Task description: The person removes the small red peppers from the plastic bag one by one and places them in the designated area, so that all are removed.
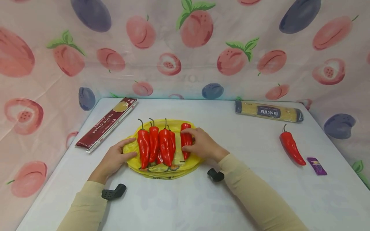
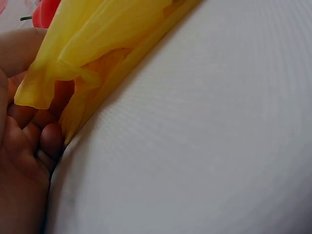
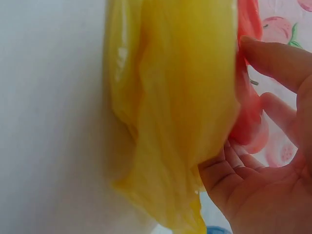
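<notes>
The long, smooth red peppers (image 1: 165, 146) should handle as light, firm and slippery, best held around the thick upper body. Glossy, they taper toward the near edge of the white desk (image 1: 173, 205), lying left of its centre on a limp yellow plastic bag (image 1: 192, 165). The left hand (image 1: 115, 158) spreads wide at the bag; the right hand (image 1: 203, 144) spans the rightmost pepper, grip unclear.

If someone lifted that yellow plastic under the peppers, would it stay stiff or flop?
The yellow plastic would probably flop: its edge shows thin, loose folds. It may also sag in the middle, since several red peppers lie on top of it. Those peppers look smooth and glossy, so they might slide if it tilted.
</notes>
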### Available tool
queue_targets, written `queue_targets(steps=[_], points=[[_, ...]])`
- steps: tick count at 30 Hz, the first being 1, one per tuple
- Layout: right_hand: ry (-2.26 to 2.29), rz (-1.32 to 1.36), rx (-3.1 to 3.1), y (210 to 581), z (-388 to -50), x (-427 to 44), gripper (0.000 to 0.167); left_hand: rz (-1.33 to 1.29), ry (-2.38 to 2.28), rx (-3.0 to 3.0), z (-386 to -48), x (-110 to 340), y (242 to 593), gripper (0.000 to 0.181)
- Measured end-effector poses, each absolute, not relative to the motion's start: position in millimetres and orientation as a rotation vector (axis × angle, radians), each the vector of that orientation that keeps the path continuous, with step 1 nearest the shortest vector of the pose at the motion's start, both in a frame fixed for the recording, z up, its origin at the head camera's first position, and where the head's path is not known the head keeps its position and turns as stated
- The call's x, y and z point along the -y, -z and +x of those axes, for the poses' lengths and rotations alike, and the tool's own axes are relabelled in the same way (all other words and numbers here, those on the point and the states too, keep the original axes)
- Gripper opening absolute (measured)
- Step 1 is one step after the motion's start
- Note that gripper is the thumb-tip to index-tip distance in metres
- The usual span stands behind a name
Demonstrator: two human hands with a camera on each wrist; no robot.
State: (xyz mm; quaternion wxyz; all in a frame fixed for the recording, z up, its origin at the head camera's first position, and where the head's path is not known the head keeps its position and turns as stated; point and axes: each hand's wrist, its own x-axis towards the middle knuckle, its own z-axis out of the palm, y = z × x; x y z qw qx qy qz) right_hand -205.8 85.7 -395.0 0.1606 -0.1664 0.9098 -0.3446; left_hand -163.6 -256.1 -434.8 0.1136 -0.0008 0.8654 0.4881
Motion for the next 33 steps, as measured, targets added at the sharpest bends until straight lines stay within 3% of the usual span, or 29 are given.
queue_targets(steps=[15, 33], points=[[1.072, -0.417, -2.62, 384.3, -205.7, -112.4, 0.062, -0.025, -1.426, -2.54, -163.7, 255.6, 434.4, 0.067], [0.97, -0.313, -2.743, 379.5, -198.8, -183.9, 0.061, -0.015, -1.414, -2.55, -163.0, 255.0, 434.2, 0.067]])
